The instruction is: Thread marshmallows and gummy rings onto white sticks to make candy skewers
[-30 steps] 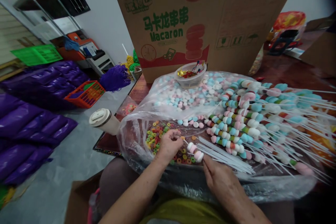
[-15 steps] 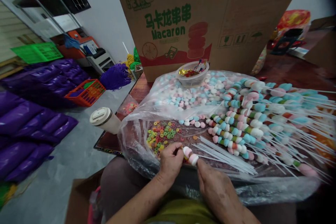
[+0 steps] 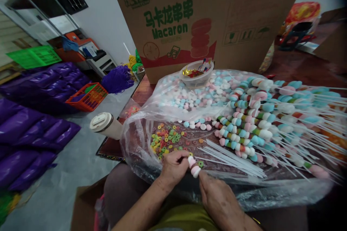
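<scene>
My left hand (image 3: 173, 169) has thumb and forefinger pinched at the upper end of a marshmallow skewer (image 3: 194, 168); any small piece between those fingertips is hidden. Pink and white marshmallows are threaded on it, with a brownish ring between them. Below the marshmallows, my right hand (image 3: 221, 196) is closed around the stick end, which its fingers mostly cover. Colourful cereal rings (image 3: 165, 138) lie loose just beyond my left hand, and a green ring (image 3: 200, 164) sits beside the skewer. Bare white sticks (image 3: 233, 160) lie in a bundle right of the skewer.
Finished marshmallow skewers (image 3: 252, 126) are piled at the right. Loose marshmallows (image 3: 187, 97) fill a clear plastic bag (image 3: 135, 130) behind, with a white bowl (image 3: 197, 79) on top. A large carton (image 3: 173, 50) stands at the back. A lidded cup (image 3: 105, 124) is at the table's left edge.
Both hands and the skewer have shifted slightly down, and the skewer tilts more steeply. A green ring beside the skewer now shows. The view has moved a little.
</scene>
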Action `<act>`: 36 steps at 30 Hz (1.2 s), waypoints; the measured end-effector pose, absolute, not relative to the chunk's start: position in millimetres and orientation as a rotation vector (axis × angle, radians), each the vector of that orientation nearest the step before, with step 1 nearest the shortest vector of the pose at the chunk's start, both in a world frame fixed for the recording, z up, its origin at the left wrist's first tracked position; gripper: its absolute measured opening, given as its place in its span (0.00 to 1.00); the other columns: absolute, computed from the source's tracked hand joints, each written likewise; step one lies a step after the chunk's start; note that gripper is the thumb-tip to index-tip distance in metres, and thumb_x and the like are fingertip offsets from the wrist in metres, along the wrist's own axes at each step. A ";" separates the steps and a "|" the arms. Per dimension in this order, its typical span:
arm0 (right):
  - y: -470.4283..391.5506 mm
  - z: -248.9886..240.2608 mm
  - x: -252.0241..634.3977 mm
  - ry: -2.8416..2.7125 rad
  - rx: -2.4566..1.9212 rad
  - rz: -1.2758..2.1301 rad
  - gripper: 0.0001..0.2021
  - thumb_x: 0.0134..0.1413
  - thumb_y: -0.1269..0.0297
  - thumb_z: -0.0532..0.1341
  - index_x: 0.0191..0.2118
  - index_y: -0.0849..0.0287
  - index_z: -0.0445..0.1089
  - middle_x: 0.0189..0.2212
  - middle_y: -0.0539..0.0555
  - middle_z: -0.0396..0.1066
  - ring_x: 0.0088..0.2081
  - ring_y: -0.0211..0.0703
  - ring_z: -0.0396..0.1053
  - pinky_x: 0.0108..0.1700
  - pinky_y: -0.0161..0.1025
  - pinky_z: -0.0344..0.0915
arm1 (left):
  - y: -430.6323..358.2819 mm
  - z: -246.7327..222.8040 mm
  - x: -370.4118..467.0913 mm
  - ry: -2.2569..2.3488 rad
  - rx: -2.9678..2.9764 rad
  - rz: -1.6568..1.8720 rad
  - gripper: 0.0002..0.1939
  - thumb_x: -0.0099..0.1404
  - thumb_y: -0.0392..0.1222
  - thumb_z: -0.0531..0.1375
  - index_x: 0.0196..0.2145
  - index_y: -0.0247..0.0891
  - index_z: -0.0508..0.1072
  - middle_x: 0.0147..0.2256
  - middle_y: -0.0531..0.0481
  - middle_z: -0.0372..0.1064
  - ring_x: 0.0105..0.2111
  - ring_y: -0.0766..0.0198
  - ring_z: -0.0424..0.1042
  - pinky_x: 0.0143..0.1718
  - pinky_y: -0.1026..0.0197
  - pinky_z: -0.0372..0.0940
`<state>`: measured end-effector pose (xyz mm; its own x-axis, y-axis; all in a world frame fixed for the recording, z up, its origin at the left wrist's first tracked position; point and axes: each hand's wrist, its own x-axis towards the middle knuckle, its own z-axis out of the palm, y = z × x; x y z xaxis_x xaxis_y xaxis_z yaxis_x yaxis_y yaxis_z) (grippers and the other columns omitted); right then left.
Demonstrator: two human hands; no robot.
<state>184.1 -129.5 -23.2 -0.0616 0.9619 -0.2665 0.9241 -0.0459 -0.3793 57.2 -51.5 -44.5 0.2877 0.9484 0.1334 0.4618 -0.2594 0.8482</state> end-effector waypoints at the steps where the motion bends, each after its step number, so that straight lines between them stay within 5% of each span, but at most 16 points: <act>1: -128.1 -25.9 184.7 -2.098 -2.094 0.703 0.14 0.54 0.76 0.45 0.37 0.59 0.66 0.24 0.54 0.73 0.26 0.43 0.71 0.23 0.36 0.47 | -52.2 -43.1 57.0 1.227 1.868 0.859 0.12 0.50 0.29 0.53 0.26 0.37 0.75 0.24 0.52 0.72 0.24 0.67 0.68 0.28 0.67 0.62; 8: -119.4 -43.2 218.9 -1.764 -1.994 0.503 0.14 0.56 0.65 0.44 0.30 0.57 0.65 0.21 0.52 0.70 0.23 0.40 0.67 0.24 0.33 0.53 | -22.3 -16.9 69.0 1.249 2.189 0.577 0.19 0.59 0.37 0.51 0.49 0.38 0.65 0.32 0.50 0.72 0.32 0.64 0.68 0.36 0.63 0.63; 14: -130.4 -46.9 236.8 -1.693 -2.016 0.485 0.15 0.56 0.63 0.43 0.29 0.56 0.64 0.21 0.52 0.70 0.24 0.41 0.67 0.27 0.34 0.56 | 6.8 -20.9 101.2 1.268 2.369 0.271 0.09 0.56 0.35 0.53 0.30 0.38 0.74 0.34 0.45 0.70 0.34 0.60 0.67 0.36 0.61 0.62; 21: -124.9 -37.4 227.3 -1.838 -1.908 0.450 0.15 0.56 0.67 0.43 0.31 0.57 0.66 0.21 0.52 0.70 0.23 0.41 0.67 0.25 0.35 0.55 | 0.3 -16.6 77.1 1.046 1.165 0.542 0.12 0.51 0.43 0.60 0.33 0.33 0.70 0.22 0.53 0.66 0.15 0.73 0.60 0.16 0.69 0.55; 24: -123.1 -36.2 223.0 -1.849 -1.846 0.415 0.13 0.55 0.68 0.44 0.30 0.57 0.65 0.21 0.52 0.70 0.23 0.41 0.68 0.25 0.34 0.55 | -2.5 -12.2 66.4 0.960 0.906 0.528 0.15 0.47 0.42 0.64 0.33 0.32 0.69 0.22 0.52 0.67 0.15 0.73 0.61 0.14 0.69 0.56; 31: -127.1 -41.3 227.9 -1.819 -1.778 0.418 0.12 0.54 0.67 0.45 0.29 0.57 0.64 0.19 0.51 0.69 0.21 0.39 0.67 0.22 0.32 0.55 | -16.5 -17.8 80.7 0.881 0.726 0.500 0.13 0.48 0.43 0.64 0.31 0.33 0.70 0.18 0.55 0.63 0.13 0.76 0.58 0.13 0.71 0.50; 36: -117.5 -41.0 235.8 -1.447 -1.835 0.484 0.14 0.55 0.60 0.46 0.26 0.58 0.64 0.16 0.49 0.64 0.19 0.37 0.61 0.23 0.31 0.56 | 4.3 -14.8 105.5 1.056 1.230 0.531 0.15 0.53 0.46 0.59 0.37 0.35 0.70 0.23 0.52 0.66 0.16 0.74 0.58 0.17 0.69 0.53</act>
